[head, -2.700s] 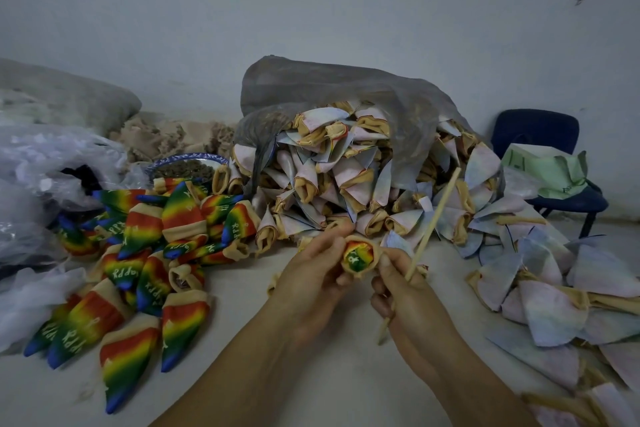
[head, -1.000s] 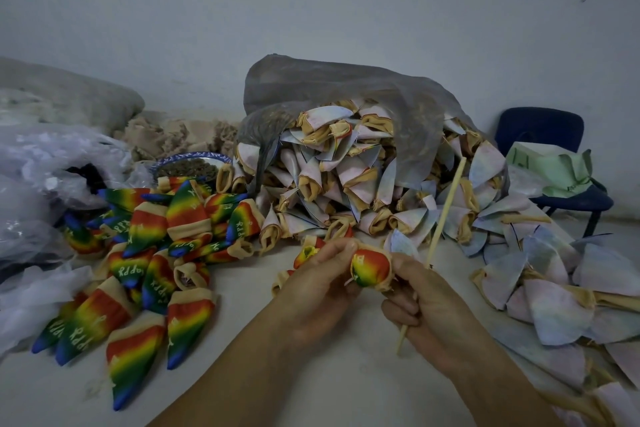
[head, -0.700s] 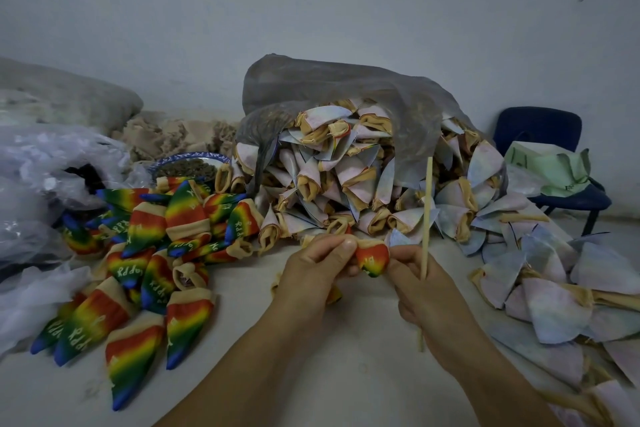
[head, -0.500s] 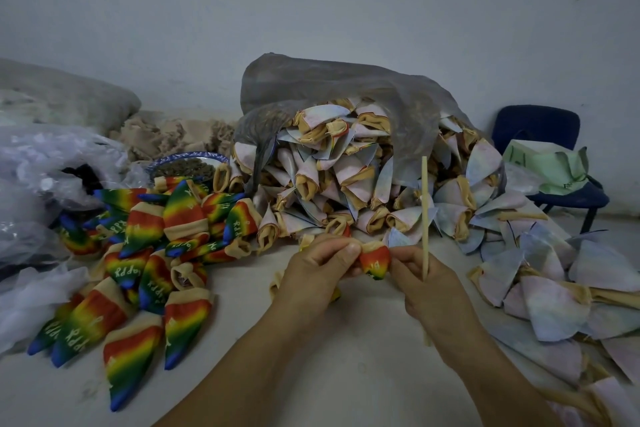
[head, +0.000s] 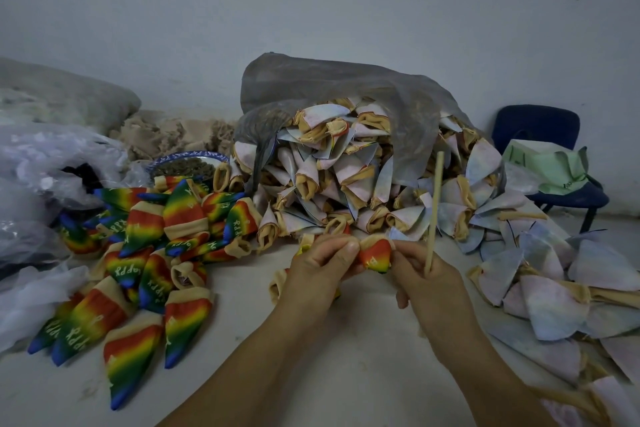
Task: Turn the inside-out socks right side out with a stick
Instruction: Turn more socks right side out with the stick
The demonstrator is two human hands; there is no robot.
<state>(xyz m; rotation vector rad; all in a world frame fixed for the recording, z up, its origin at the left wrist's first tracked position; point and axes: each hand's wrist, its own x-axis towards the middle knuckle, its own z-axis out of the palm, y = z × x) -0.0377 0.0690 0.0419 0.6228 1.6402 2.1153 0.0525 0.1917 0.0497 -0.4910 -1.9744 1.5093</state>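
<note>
A small rainbow sock [head: 375, 255] with a beige cuff hangs between my two hands, its coloured side showing. My left hand [head: 320, 265] pinches its left edge with thumb and fingers. My right hand [head: 424, 276] pinches the right edge and also grips a thin wooden stick [head: 434, 210], which stands nearly upright out of the fist. A heap of pale inside-out socks [head: 341, 180] spills from a grey plastic bag [head: 346, 83] right behind my hands. Finished rainbow socks [head: 152, 253] lie in a pile at the left.
More pale socks [head: 561, 284] are scattered at the right. Crumpled clear plastic bags [head: 38, 177] fill the left edge, with a blue-rimmed bowl [head: 188, 163] behind the rainbow pile. A dark blue chair [head: 554, 163] carrying green fabric stands at the far right against the wall.
More of the sock's rainbow side has come out between my hands. The stick has swung from leaning right to nearly upright. Both hands have risen slightly toward the pale heap.
</note>
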